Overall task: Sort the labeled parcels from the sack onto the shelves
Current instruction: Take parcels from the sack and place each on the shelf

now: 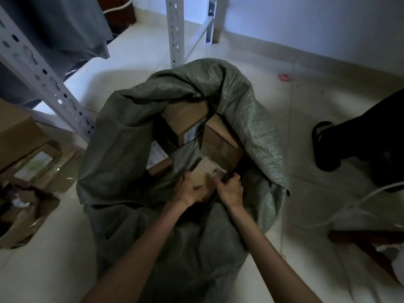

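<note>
Both grips are clamped on one small brown cardboard parcel [202, 179] lying at the near side of the open mouth of a large grey-green woven plastic sack [247, 119]: the left hand [188, 191] holds the parcel's left edge with its fingers curled over the top, and the right hand [230, 189] grasps its right edge, fingers wrapped round the corner beside a pale printed label. The parcel sits low inside the sack, partly under a fold of the sack's fabric. Beyond it, deeper in the sack, lie more cardboard boxes: a tilted brown box with a white barcode label [188, 125] at the far side, a larger plain brown box [220, 143] just to its right, and a smaller box with a white shipping label [158, 160] to the left, touching the fold. The sack stands on a pale tiled floor [317, 106]. To the left rises a white perforated metal shelf upright [41, 75], with another white upright [175, 29] behind the sack. Brown cardboard boxes with labels [28, 154] sit on the floor beside the near upright. At the right edge a dark sandalled foot [328, 147] rests on the tiles, and a white cable [360, 200] trails near it.
</note>
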